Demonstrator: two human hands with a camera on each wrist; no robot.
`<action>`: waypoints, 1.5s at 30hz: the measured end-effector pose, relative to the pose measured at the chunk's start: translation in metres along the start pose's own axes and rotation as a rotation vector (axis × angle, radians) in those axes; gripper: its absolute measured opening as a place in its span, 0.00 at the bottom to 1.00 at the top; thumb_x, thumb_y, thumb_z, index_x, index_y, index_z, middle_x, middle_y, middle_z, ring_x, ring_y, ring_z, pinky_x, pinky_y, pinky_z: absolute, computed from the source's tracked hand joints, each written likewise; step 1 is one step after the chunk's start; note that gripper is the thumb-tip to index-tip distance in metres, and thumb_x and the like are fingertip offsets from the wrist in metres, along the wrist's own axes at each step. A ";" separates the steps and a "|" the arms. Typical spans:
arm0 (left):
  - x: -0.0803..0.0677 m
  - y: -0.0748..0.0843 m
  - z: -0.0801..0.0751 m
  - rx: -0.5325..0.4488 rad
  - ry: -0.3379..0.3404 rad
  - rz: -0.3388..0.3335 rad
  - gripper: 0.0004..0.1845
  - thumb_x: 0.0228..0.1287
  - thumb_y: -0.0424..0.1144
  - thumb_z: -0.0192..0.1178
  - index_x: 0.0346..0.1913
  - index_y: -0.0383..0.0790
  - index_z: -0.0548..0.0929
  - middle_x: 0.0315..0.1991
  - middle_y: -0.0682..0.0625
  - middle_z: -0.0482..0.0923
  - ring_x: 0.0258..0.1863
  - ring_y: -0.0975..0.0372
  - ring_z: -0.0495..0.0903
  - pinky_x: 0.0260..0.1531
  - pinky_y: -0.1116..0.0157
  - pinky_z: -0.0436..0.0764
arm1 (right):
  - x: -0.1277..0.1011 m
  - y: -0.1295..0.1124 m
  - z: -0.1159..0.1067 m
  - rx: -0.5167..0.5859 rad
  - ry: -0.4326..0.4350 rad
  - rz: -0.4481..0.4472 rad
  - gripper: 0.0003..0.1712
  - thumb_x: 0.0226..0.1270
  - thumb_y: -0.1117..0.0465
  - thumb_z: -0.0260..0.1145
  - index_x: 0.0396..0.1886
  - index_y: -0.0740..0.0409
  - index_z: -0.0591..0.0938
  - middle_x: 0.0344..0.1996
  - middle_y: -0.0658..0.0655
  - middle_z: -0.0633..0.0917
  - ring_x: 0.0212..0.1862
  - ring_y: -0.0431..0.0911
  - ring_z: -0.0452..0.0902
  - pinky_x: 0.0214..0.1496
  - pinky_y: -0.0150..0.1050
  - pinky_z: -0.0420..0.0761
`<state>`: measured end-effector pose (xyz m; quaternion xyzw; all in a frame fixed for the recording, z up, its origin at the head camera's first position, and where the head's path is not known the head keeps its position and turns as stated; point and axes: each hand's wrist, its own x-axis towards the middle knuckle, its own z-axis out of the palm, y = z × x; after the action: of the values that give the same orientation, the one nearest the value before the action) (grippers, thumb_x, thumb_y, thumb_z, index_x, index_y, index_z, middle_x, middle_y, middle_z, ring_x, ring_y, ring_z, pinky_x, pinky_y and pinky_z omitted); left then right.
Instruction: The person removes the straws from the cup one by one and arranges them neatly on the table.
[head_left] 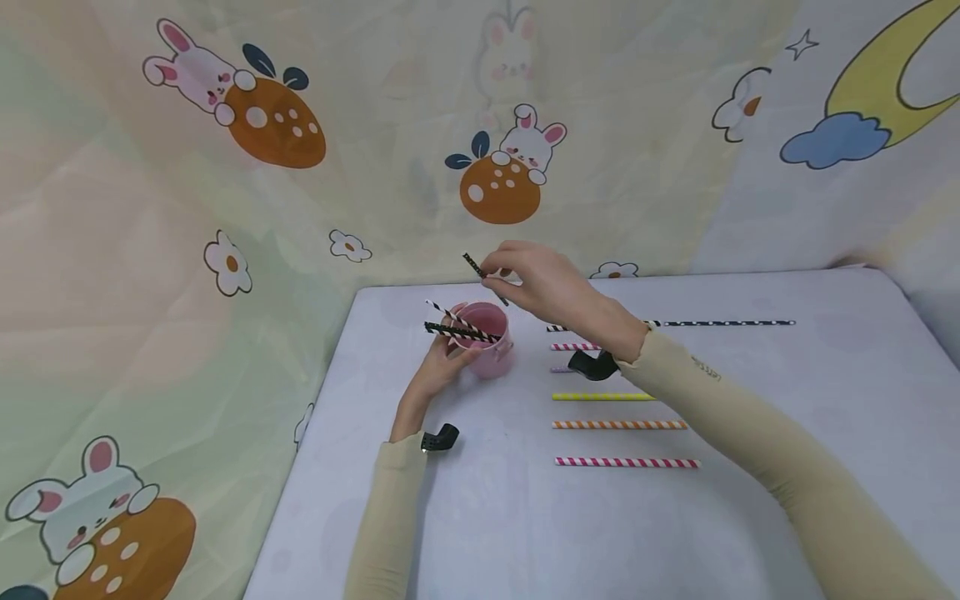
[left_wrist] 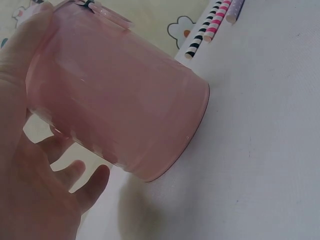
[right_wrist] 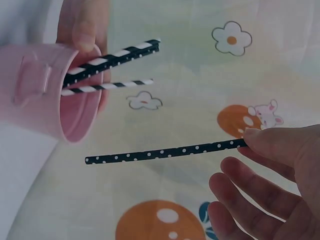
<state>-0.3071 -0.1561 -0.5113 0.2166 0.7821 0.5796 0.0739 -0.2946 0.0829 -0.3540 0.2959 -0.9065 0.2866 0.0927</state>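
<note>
My left hand [head_left: 442, 357] grips a pink cup [head_left: 487, 340] and tilts it on the white table [head_left: 525, 517]; the cup [left_wrist: 120, 100] fills the left wrist view, my fingers [left_wrist: 75, 175] curled round it. Two striped black-and-white straws [head_left: 459, 327] stick out of its mouth [right_wrist: 107, 65]. Just above the cup, my right hand [head_left: 536, 279] pinches a black dotted straw [head_left: 480, 273] at one end. In the right wrist view that dotted straw [right_wrist: 165, 151] points toward the cup's rim [right_wrist: 75, 125], its free end just short of it.
More straws lie in a column right of the cup: a long black dotted one [head_left: 727, 322], a yellow one [head_left: 603, 397], an orange striped one [head_left: 619, 424] and a pink striped one [head_left: 627, 462]. A bunny-print cloth [head_left: 300, 167] hangs behind the table.
</note>
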 end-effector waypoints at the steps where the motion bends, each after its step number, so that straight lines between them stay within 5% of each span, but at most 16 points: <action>1: 0.000 0.000 0.000 -0.007 -0.002 -0.006 0.42 0.66 0.28 0.61 0.79 0.38 0.52 0.73 0.35 0.63 0.72 0.44 0.64 0.73 0.44 0.64 | -0.002 0.001 -0.003 -0.005 0.006 0.008 0.12 0.71 0.56 0.67 0.51 0.53 0.86 0.46 0.52 0.86 0.50 0.48 0.83 0.52 0.43 0.84; 11: -0.001 0.000 -0.001 -0.014 -0.004 -0.011 0.43 0.66 0.28 0.61 0.79 0.39 0.52 0.73 0.34 0.63 0.71 0.43 0.65 0.73 0.44 0.64 | -0.034 0.027 -0.032 -0.034 0.021 0.045 0.10 0.69 0.58 0.69 0.47 0.55 0.87 0.42 0.52 0.86 0.48 0.49 0.82 0.49 0.46 0.83; 28: -0.003 0.003 -0.002 -0.007 -0.002 -0.004 0.44 0.65 0.29 0.61 0.80 0.38 0.51 0.74 0.33 0.61 0.72 0.42 0.64 0.74 0.44 0.63 | -0.104 0.078 -0.059 -0.220 -0.112 0.188 0.10 0.66 0.59 0.71 0.47 0.54 0.88 0.44 0.53 0.86 0.40 0.47 0.81 0.37 0.45 0.82; 45: -0.001 0.003 0.000 0.001 -0.010 -0.017 0.44 0.65 0.29 0.61 0.80 0.39 0.51 0.74 0.34 0.61 0.73 0.42 0.63 0.74 0.45 0.63 | -0.164 0.137 -0.065 -0.551 -0.202 0.184 0.11 0.58 0.68 0.74 0.41 0.60 0.87 0.34 0.59 0.85 0.33 0.54 0.81 0.32 0.50 0.83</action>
<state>-0.3050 -0.1557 -0.5086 0.2127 0.7838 0.5776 0.0826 -0.2437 0.2901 -0.4198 0.2035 -0.9776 0.0065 0.0525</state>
